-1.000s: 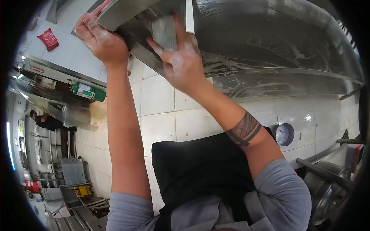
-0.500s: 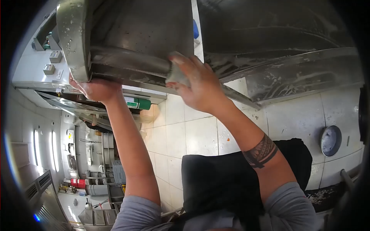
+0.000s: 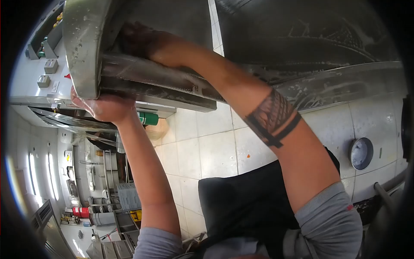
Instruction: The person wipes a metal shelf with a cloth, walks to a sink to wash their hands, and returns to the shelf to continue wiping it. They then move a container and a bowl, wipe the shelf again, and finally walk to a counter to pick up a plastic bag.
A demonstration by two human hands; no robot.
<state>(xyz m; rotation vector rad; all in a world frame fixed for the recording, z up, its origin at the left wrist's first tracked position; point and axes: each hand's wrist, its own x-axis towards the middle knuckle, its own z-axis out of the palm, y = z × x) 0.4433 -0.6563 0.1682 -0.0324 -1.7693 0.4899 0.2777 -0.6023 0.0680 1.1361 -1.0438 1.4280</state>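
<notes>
A wet stainless-steel piece (image 3: 84, 47) with a raised curved edge and a long ridge fills the upper left, soap film streaking it. My left hand (image 3: 105, 107) is closed around its lower corner, fingers partly hidden behind the metal and suds on the skin. My right hand (image 3: 148, 45) reaches deep into the shadowed recess above the ridge, pressed to the steel with fingers bent and dim. The pale sponge it held a moment earlier is hidden beneath it. To the right extends a second soapy steel panel (image 3: 327, 39).
A round metal bowl (image 3: 361, 153) with whitish contents sits on the tiled floor (image 3: 215, 155). Beyond my left arm are a green cylinder (image 3: 148, 118), shelving and a red cylinder (image 3: 80, 212). Black cloth (image 3: 241, 194) covers my lap area.
My right hand has moved left and deeper into the steel recess, away from the ridge's right end. My left hand keeps its hold on the corner. The view has shifted slightly.
</notes>
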